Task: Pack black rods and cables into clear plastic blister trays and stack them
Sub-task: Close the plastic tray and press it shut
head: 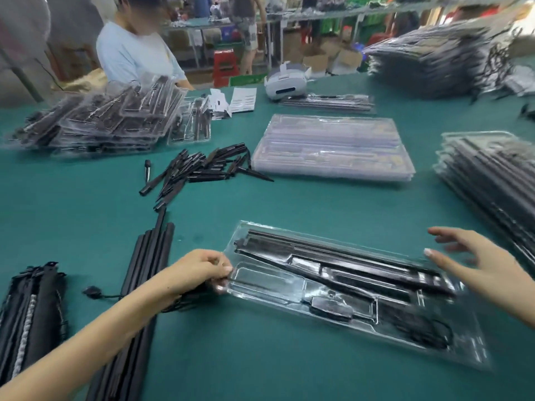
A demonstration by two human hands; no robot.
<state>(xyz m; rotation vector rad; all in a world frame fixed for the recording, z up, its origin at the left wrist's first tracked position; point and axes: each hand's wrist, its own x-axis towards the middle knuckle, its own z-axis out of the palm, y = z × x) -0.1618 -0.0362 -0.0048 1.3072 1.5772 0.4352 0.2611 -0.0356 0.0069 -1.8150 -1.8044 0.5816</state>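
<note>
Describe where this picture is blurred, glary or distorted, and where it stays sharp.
Head view: motion blur smears the right hand and the stacks at the right edge; glare streaks the clear tray; wide-angle bending curves the table; the left hand stays fairly sharp.

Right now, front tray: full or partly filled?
Partly filled. Front tray holds black rods, but its left pocket sits empty.

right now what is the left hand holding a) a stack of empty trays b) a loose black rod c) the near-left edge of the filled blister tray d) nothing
c, the left hand pinches the end edge of the clear blister tray that holds black rods.
</note>
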